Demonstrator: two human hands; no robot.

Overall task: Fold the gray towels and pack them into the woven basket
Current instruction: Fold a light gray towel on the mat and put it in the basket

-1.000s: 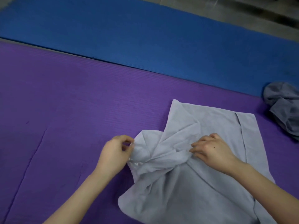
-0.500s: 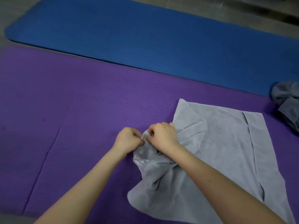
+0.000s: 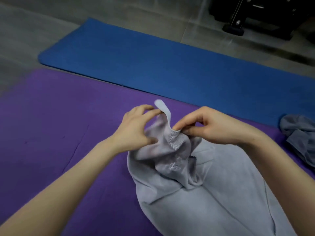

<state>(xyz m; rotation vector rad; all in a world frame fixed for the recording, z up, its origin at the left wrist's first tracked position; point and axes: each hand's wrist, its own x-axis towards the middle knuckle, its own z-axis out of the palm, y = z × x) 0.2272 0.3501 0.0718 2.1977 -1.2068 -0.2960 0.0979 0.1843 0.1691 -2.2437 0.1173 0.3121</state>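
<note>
My left hand (image 3: 134,130) held the bunched-up corner of the light gray terry towel (image 3: 213,193), fingers curled over its far side and thumb pressed into the cloth on the near side. My right hand (image 3: 213,128) pinched the ribbed hem of the same corner between thumb and forefinger, the other fingers loosely curled behind. Between my two hands a narrow strip of hem stood up and curled over at its tip. The corner was lifted off the surface. The rest of the towel trailed toward me in loose folds across the purple foam mat (image 3: 51,133), running under my right forearm and out of view at the bottom edge.

A second, darker gray towel (image 3: 300,133) lay crumpled on the purple mat at the far right, well apart from my hands. Beyond the purple mat lay a blue foam mat (image 3: 153,62), alongside it on the gray concrete floor (image 3: 34,31). Some black equipment (image 3: 255,14) stood on the floor past the blue mat, too dark to make out.
</note>
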